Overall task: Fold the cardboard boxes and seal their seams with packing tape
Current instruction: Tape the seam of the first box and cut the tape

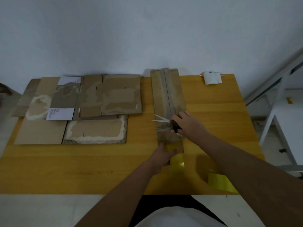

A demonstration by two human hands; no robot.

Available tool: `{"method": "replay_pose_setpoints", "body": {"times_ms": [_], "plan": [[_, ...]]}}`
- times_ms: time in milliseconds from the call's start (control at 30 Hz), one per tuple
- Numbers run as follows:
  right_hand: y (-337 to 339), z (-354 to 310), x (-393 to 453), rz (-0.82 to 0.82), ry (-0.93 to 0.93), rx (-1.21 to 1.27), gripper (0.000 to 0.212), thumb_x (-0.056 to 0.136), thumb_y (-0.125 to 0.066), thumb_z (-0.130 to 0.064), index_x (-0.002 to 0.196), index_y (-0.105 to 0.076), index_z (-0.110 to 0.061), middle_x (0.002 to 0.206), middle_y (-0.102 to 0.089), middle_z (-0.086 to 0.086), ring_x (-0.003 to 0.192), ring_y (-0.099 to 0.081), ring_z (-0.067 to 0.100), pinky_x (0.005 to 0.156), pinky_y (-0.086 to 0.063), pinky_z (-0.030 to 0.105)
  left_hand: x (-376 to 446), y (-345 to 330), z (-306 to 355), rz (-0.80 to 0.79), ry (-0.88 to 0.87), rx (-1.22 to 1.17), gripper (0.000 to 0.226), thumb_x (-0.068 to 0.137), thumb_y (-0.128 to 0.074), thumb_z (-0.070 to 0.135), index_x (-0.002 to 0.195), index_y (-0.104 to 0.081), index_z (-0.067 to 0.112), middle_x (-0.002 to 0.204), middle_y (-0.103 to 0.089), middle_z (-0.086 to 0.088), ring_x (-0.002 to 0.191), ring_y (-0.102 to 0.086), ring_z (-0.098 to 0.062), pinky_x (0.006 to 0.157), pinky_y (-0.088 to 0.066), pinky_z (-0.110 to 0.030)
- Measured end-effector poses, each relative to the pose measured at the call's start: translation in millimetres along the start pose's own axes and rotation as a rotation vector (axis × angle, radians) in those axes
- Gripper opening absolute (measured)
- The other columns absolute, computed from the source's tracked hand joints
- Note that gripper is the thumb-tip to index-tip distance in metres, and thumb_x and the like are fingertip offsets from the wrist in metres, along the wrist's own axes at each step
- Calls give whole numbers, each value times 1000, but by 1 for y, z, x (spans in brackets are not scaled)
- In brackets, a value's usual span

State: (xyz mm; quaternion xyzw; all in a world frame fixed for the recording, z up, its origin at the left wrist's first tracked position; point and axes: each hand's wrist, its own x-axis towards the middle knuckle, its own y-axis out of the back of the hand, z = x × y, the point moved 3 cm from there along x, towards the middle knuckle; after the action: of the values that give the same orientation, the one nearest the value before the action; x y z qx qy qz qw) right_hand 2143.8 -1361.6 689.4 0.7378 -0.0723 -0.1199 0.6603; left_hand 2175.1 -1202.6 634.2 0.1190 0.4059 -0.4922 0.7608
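A long narrow folded cardboard box (167,94) lies on the yellow wooden table (98,161), its centre seam running away from me. My right hand (188,125) grips scissors (161,119) with the blades open, pointing left over the box's near part. My left hand (162,155) holds a roll of clear yellowish packing tape (177,158) at the box's near end; a stretch of tape runs from the roll up onto the box.
A pile of flattened cardboard boxes (78,108) with white labels covers the table's left half. A white paper roll (212,77) lies at the far right corner. A loose yellow tape piece (221,182) sits near the front right edge. A white frame (278,120) stands to the right.
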Motion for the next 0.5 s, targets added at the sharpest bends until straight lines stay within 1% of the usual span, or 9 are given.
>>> {"method": "replay_pose_setpoints", "body": {"times_ms": [33, 67, 167, 200, 267, 300, 367, 433, 500], "plan": [[-2, 0, 1, -7, 7, -18, 43, 75, -80, -36, 106, -59, -15, 89, -57, 9, 84, -54, 27, 71, -49, 33, -1, 1, 0, -12, 23, 8, 41, 93, -66, 37, 129, -48, 35, 107, -67, -1, 80, -68, -14, 68, -57, -29], [-3, 0, 2, -7, 11, -26, 42, 77, -79, -37, 107, -59, -15, 90, -57, 8, 86, -53, 26, 72, -49, 33, -1, 2, -1, -28, 76, -3, 38, 94, -64, 35, 130, -51, 28, 104, -68, -4, 81, -68, -17, 69, -58, -31], [-2, 2, 1, 5, 8, -21, 44, 77, -76, -42, 107, -60, -15, 90, -56, 8, 86, -53, 26, 72, -48, 32, 5, 8, -5, -32, 290, 8, 33, 94, -63, 38, 120, -59, 17, 113, -70, -12, 102, -69, -29, 87, -58, -42], [-3, 2, 1, 9, 3, -11, 44, 76, -77, -43, 106, -60, -15, 90, -56, 8, 86, -54, 26, 72, -48, 32, 6, 9, -5, -26, 326, 34, 39, 94, -62, 40, 123, -58, 14, 108, -70, -11, 97, -69, -27, 81, -60, -39], [-4, 3, 1, 18, -9, 15, 43, 76, -77, -39, 107, -59, -17, 91, -56, 7, 87, -53, 25, 72, -48, 31, 10, 9, -3, -3, 301, 90, 46, 97, -59, 39, 133, -51, 12, 95, -68, -6, 79, -66, -21, 58, -57, -28], [-4, 4, 1, 21, -10, 19, 41, 77, -76, -38, 108, -58, -18, 92, -55, 6, 88, -52, 25, 72, -48, 32, 12, 8, -1, 27, 244, 102, 46, 97, -59, 37, 135, -47, 15, 99, -67, -7, 81, -66, -22, 55, -56, -26], [-6, 6, 1, 22, -14, 19, 39, 80, -72, -39, 110, -57, -19, 95, -55, 5, 91, -51, 24, 75, -47, 32, 16, 7, -7, 102, 110, 73, 40, 95, -64, 32, 130, -48, 22, 111, -64, -10, 90, -66, -26, 61, -59, -26], [-5, 7, 1, 22, -26, 40, 40, 81, -70, -41, 112, -57, -19, 97, -55, 5, 93, -50, 24, 77, -46, 31, 14, 5, -19, 97, 89, -76, 30, 93, -68, 28, 118, -56, 14, 103, -64, -9, 82, -62, -22, 66, -54, -29], [-4, 6, 1, 29, -24, 55, 40, 82, -69, -41, 112, -57, -18, 98, -55, 6, 95, -50, 24, 78, -44, 30, 10, 3, -28, 40, 152, -227, 25, 93, -69, 25, 109, -56, 10, 91, -61, -6, 80, -60, -21, 76, -50, -37]]}}
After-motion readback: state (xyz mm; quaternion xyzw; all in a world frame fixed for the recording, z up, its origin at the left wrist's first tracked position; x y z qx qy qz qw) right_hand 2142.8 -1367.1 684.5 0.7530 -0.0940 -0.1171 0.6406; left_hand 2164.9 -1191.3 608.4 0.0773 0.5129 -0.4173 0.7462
